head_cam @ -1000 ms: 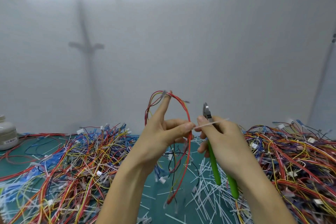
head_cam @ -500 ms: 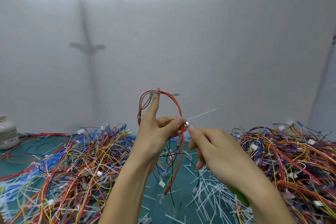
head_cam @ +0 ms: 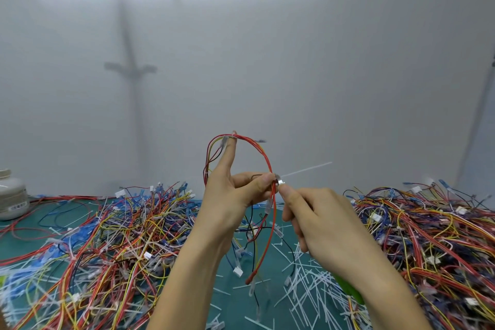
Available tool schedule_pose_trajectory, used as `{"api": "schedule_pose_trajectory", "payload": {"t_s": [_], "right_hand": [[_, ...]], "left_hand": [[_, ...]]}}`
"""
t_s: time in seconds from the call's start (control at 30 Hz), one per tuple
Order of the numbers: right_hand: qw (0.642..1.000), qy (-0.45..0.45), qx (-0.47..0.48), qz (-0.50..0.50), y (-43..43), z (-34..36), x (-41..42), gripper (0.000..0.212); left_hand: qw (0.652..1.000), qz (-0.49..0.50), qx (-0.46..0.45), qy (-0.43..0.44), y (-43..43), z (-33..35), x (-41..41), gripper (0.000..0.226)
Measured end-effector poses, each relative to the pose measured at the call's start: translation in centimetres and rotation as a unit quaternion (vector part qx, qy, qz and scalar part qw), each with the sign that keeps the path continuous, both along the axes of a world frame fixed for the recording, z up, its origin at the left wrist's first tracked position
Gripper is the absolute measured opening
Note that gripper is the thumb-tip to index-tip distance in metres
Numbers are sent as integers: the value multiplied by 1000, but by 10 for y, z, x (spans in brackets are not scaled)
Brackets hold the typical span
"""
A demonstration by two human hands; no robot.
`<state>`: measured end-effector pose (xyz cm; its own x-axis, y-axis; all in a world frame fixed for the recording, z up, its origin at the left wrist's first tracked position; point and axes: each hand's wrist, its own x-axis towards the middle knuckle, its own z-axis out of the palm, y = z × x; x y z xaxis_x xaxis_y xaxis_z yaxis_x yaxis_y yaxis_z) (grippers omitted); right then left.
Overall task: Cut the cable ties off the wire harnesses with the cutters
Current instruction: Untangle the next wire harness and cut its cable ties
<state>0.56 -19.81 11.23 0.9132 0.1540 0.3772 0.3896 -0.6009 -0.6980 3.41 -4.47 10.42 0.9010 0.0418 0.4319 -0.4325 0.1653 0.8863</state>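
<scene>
- The left hand (head_cam: 233,195) is raised above the bench (head_cam: 227,286), its forefinger straight up with the wire harness (head_cam: 263,157) looped over the fingertip. Its thumb and curled fingers pinch the red wires lower down.
- The harness's loose ends hang down between the two forearms, towards the bench.
- The right hand (head_cam: 321,218) is curled round the cutters (head_cam: 279,181). Their metal tip sits right against the harness beside the left thumb (only a bit of green handle shows under the wrist).
- A white cable tie (head_cam: 308,169) sticks out from that spot, up and to the right.
- Left pile of harnesses (head_cam: 120,236) and right pile of harnesses (head_cam: 428,236) flank the hands, with loose white ties (head_cam: 308,278) between.
- A white jar (head_cam: 10,195) stands far left.
</scene>
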Motion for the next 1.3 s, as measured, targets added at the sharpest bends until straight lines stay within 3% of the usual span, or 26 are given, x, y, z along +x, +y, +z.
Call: {"api": "schedule_pose_trajectory", "payload": {"t_s": [0.23, 0.47, 0.63, 0.73, 0.93, 1.1, 1.13, 1.23, 1.3], "right_hand": [[1000, 9, 14, 4, 2, -2, 1, 57], [985, 31, 169, 6, 2, -3, 6, 57], [985, 26, 172, 7, 6, -7, 7, 18], [980, 13, 198, 5, 7, -7, 8, 13], [957, 9, 290, 21, -4, -1, 7, 17], [945, 2, 326, 43, -10, 2, 7, 23], [944, 0, 326, 45, -11, 3, 6, 24], [944, -10, 324, 56, -13, 5, 5, 25], [943, -15, 327, 59, -14, 6, 4, 30]], "left_hand": [[1000, -1, -6, 11, 2, 2, -2, 102], [999, 6, -38, 32, 11, 8, -8, 99], [998, -29, -60, 23, 6, 8, -8, 91], [997, -42, -52, 34, 6, 7, -7, 95], [997, -34, 30, 63, 16, 7, -11, 95], [990, 3, 102, 100, 26, 8, -11, 29], [984, 8, 134, 115, 28, 6, -10, 24], [952, 43, 251, 168, 36, 2, -9, 38], [902, 112, 374, 184, 41, -5, -5, 44]]}}
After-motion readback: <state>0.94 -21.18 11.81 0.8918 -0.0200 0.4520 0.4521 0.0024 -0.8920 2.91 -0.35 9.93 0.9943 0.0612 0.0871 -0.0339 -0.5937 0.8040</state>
